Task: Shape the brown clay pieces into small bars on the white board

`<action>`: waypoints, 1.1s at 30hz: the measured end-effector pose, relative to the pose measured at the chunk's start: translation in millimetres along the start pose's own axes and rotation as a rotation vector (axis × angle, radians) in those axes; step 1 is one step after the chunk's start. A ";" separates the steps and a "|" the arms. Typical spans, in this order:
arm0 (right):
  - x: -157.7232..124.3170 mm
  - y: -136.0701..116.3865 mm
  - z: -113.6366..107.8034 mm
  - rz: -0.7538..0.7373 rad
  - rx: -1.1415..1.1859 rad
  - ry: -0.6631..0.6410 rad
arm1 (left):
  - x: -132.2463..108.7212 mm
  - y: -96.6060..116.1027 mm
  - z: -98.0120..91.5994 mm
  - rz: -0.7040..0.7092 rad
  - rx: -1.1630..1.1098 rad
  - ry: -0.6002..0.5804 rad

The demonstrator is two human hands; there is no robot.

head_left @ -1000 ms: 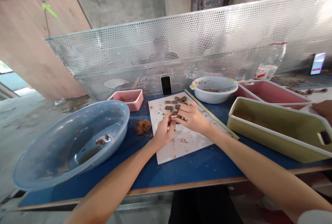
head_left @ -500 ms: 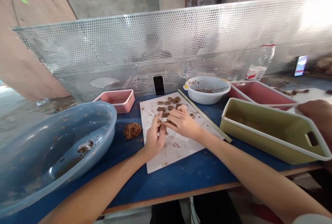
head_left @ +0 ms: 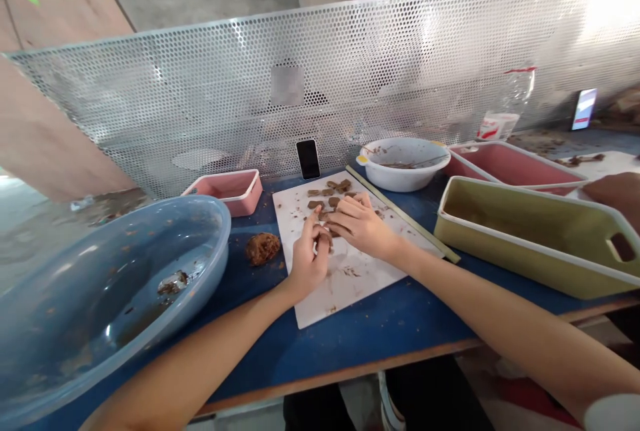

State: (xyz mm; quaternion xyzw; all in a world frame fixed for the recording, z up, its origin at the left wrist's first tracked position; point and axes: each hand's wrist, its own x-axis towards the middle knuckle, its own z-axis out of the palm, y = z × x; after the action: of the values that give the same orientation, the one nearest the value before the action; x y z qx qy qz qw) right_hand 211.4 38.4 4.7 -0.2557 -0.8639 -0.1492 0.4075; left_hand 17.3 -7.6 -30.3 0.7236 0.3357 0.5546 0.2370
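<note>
Above the white rectangular board (head_left: 345, 291), left hand (head_left: 306, 254) now curled rounder than a moment ago about a small brown clay-like lump (head_left: 325, 235), right hand (head_left: 367, 228) bent close beside it, hold unclear, handling continuing.

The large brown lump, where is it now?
In the head view, the large brown lump lies on the blue table, left of centre, between the blue basin and white board.
</note>
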 end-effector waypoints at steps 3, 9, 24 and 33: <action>0.3 -2.8 -1.7 -0.009 0.030 0.055 | -0.8 -4.1 0.6 -0.017 -0.016 0.009; 5.4 -7.5 -8.5 -0.062 0.073 0.067 | -0.6 -4.5 0.6 -0.009 -0.038 0.016; 7.4 -9.7 -11.1 -0.011 0.118 -0.079 | -5.0 -8.4 -1.5 -0.159 -0.093 0.062; 6.5 22.8 -85.3 0.333 -0.001 -0.019 | -10.3 5.9 -8.5 0.233 0.035 -0.375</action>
State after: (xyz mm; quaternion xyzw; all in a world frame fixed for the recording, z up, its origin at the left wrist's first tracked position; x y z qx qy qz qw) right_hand 274.2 19.5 64.1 -0.3968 -0.8133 -0.0775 0.4184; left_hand 8.7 -19.5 -30.3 0.8518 0.2093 0.4282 0.2171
